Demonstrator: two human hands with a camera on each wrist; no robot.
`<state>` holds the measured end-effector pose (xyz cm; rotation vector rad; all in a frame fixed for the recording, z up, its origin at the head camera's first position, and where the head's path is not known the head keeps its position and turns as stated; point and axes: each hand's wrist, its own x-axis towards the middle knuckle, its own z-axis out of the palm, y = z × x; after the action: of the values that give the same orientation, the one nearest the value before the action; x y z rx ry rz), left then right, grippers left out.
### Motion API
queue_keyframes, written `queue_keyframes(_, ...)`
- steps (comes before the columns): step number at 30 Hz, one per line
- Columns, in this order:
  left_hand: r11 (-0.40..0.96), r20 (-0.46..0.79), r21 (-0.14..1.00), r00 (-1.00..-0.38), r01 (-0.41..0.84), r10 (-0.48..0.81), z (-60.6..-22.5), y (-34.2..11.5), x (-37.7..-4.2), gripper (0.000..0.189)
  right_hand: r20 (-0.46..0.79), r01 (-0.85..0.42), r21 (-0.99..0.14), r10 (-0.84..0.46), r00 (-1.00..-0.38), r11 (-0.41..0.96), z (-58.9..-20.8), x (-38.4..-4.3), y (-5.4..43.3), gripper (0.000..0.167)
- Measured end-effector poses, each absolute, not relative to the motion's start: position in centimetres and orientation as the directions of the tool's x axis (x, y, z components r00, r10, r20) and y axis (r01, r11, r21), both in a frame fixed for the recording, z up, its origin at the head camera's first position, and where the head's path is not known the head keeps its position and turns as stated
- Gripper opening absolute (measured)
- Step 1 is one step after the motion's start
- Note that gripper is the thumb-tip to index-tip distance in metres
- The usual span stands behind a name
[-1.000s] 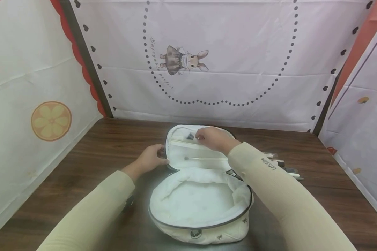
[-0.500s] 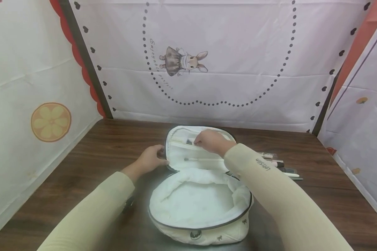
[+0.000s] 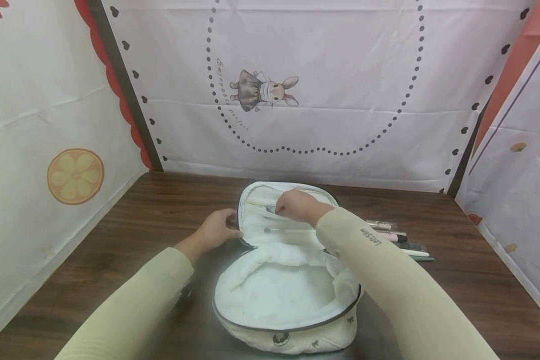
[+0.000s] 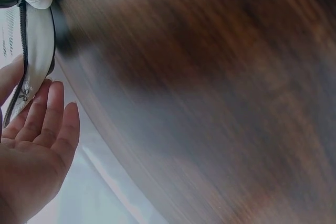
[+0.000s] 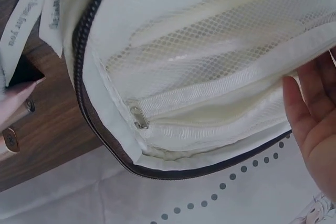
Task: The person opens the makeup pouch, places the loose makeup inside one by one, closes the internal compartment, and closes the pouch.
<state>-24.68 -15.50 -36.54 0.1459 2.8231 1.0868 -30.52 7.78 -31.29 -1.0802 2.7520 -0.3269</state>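
A cream cosmetic bag stands on the table, its lid tipped back. My left hand grips the lid's left edge. In the left wrist view, its thumb is on the inner side and the fingers are behind. My right hand is at the mouth of the lid's mesh pocket, fingers curled round a makeup brush mostly hidden by the hand and pocket; a blurred bit of brush shows by the fingertips. Pale handles lie behind the mesh. The zip pull is at the strip's end.
Several cosmetic tubes and pens lie on the wooden table right of the bag, partly behind the right sleeve. A small dark object shows beside the left sleeve. Patterned cloth hangs at the back and both sides.
My right hand has moved slightly down and left along the lid, and the brush's dark bristles have gone lower, mostly out of sight at the pocket. The left hand keeps its hold.
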Motion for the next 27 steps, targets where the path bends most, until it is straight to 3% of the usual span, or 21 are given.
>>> queue_keyframes(13, 0.729, -0.032, 0.680, -0.990, 0.078, 0.136, -36.66, -15.49, -24.62, 0.056, -0.147, -0.681, -0.253, -0.723, -0.675, 0.687, -31.13, -30.59, 7.43, 0.018)
queue_keyframes(18, 0.726, -0.029, 0.683, -0.991, 0.077, 0.132, -36.73, -15.41, -24.52, 0.056, -0.138, -0.673, -0.254, -0.715, -0.686, 0.695, -31.01, -30.41, 7.37, 0.021)
queue_keyframes(27, 0.728, -0.026, 0.681, -0.992, 0.074, 0.125, -36.87, -15.41, -24.37, 0.056, -0.068, -0.624, -0.215, -0.649, -0.757, 0.751, -30.73, -30.13, 8.07, 0.023)
